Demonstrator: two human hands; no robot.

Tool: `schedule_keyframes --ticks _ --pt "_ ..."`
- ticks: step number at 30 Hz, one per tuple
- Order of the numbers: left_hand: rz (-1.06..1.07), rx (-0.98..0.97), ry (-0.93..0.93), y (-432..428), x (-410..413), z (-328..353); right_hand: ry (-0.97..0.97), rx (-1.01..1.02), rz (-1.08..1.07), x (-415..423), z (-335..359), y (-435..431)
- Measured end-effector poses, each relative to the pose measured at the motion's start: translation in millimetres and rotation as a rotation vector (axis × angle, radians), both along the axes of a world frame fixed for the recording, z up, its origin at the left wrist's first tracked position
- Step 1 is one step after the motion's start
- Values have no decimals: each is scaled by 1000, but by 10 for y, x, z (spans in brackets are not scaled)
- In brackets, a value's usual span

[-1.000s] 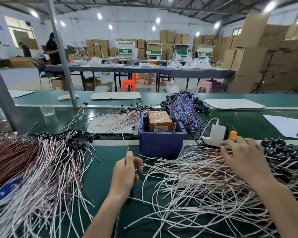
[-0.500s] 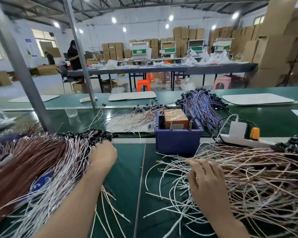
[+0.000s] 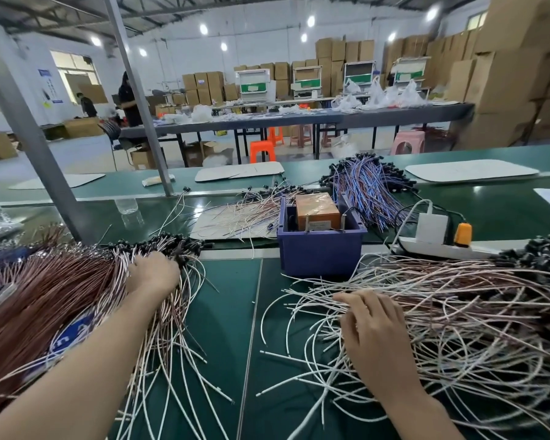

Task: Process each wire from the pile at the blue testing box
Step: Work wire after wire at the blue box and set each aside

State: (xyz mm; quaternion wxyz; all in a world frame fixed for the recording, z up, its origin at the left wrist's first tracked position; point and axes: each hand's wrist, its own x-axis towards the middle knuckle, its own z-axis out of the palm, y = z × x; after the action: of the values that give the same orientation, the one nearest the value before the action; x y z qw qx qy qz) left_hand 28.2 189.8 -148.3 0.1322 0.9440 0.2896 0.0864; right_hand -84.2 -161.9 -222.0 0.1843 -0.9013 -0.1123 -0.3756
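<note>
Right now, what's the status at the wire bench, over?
Left hand on left wire pile, fingers hidden. Right hand open on right wire pile. Blue box untouched, nothing blocking it.

Your open lane: bare green bench mat [image 3: 232, 315] between the brown-and-white wire heap [image 3: 61, 300] at left and the tangled white wire heap [image 3: 464, 315] at right. The blue plastic testing box [image 3: 319, 254] blocks its far end.

White-walled hall with ceiling lights [image 3: 203, 28], stacked cardboard boxes [image 3: 505, 77], a long grey table [image 3: 299, 120] and orange stools [image 3: 262, 150].
</note>
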Motion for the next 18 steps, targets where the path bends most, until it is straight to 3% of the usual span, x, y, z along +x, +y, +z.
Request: schedule_keyframes --ticks 2,4,5,7,9,10,14,17,18 --pt "-107 -143 -325 -132 -57 227 -27 19 -23 -18 57 6" --pt "-360 -287 -615 -422 -206 548 -28 46 -46 -45 171 77" --pt "-519 -307 -719 -618 -321 706 3 130 -13 -56 269 140" --pt "-829 -283 -805 -1060 -606 896 196 485 196 -54 563 296" --pt "-1067 -187 -756 -1484 -846 850 364 933 490 -32 869 436" --pt "-1155 -138 -693 -1663 -942 770 350 1084 547 -17 983 471" --pt "-1220 -213 -422 -1833 -1054 418 149 1322 449 4 1218 324" --pt "-1146 -142 -394 -1574 -975 315 196 1545 521 19 1127 2" --pt "-1145 -65 -406 -1507 -940 313 244 1515 528 11 1073 -69"
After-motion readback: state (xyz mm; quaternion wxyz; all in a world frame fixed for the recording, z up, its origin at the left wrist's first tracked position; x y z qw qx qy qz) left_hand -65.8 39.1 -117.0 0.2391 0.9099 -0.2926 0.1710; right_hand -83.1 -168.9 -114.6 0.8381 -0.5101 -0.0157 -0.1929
